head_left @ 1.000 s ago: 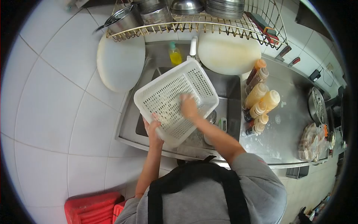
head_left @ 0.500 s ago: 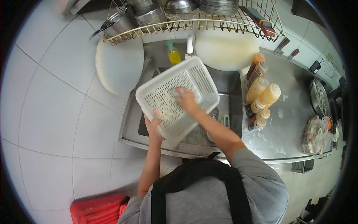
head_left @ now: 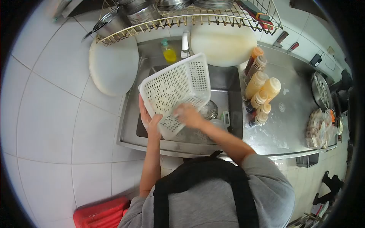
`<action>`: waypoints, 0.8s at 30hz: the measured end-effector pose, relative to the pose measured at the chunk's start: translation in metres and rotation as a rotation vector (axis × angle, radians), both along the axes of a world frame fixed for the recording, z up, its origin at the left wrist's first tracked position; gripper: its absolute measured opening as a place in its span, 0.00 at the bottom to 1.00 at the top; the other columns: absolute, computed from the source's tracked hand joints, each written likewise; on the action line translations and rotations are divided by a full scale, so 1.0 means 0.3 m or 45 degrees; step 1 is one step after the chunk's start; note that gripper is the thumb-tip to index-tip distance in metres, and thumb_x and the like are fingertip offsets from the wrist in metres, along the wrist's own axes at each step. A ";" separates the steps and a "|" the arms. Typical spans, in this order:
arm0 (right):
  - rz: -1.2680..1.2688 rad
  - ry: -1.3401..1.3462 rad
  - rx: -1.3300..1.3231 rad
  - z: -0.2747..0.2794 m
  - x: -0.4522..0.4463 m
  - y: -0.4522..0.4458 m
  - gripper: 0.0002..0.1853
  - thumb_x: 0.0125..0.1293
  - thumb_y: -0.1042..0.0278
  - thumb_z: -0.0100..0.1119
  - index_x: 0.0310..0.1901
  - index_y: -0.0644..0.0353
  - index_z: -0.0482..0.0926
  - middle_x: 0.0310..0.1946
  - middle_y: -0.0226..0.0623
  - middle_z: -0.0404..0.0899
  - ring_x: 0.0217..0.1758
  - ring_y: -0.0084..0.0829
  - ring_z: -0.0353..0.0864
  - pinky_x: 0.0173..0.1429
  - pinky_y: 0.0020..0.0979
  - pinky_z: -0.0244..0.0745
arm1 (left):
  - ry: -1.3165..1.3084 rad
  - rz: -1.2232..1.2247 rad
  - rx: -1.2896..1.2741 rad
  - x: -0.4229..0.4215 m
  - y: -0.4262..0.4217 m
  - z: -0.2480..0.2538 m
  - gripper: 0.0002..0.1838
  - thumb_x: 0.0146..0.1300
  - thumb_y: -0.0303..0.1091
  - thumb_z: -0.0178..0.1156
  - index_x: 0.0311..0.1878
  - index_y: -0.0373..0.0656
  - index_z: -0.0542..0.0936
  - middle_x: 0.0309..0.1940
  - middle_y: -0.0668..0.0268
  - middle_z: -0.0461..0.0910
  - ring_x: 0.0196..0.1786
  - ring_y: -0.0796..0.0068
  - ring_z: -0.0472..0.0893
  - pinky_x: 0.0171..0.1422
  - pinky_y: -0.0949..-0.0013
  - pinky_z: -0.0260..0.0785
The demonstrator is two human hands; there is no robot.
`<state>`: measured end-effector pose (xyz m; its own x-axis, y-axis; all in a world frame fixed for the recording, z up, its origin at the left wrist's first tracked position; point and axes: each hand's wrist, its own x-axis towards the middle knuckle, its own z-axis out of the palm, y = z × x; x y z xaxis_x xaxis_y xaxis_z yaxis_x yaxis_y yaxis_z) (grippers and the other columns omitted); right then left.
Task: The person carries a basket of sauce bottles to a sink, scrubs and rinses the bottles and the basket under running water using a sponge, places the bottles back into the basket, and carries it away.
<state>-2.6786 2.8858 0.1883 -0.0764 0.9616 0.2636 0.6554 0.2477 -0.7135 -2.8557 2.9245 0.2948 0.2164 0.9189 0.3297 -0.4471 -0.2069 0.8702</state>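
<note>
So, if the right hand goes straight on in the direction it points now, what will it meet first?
The right hand would probably meet the perforated inside of the white basket first; blur hides whether they already touch.

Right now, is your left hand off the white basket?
No, the left hand grips the white basket by its edge, thumb over the rim.
</note>
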 end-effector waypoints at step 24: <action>0.266 -0.357 0.157 0.131 -0.166 -0.117 0.29 0.55 0.66 0.66 0.61 0.51 0.73 0.43 0.49 0.81 0.42 0.47 0.84 0.46 0.45 0.80 | -0.249 0.020 -0.583 -0.066 0.043 -0.342 0.33 0.65 0.47 0.57 0.68 0.38 0.63 0.57 0.56 0.74 0.57 0.56 0.75 0.63 0.54 0.69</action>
